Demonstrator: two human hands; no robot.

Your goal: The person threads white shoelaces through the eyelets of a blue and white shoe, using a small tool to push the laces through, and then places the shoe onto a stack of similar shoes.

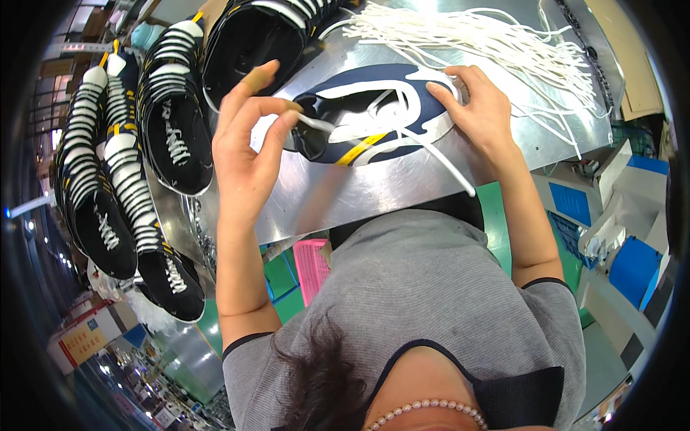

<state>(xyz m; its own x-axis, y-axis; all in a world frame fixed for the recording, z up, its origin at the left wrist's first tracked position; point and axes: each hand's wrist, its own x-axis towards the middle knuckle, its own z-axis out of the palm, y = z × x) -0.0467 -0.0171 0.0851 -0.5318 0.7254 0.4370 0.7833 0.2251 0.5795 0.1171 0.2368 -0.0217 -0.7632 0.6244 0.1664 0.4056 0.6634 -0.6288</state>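
A navy and white shoe upper with a yellow stripe lies on its side on the metal table, its toe toward the right. My right hand grips it by the white-edged toe end. Between the thumb and fingertips of my left hand, a white shoelace is pinched near the upper's heel opening. The lace runs toward the eyelets. Its other end sticks out from the upper over the table toward me.
A loose bundle of white laces covers the table's far right. Nested stacks of black and white shoe uppers stand at the left, one large stack just beyond my left hand. Below the table's near edge is a pink basket.
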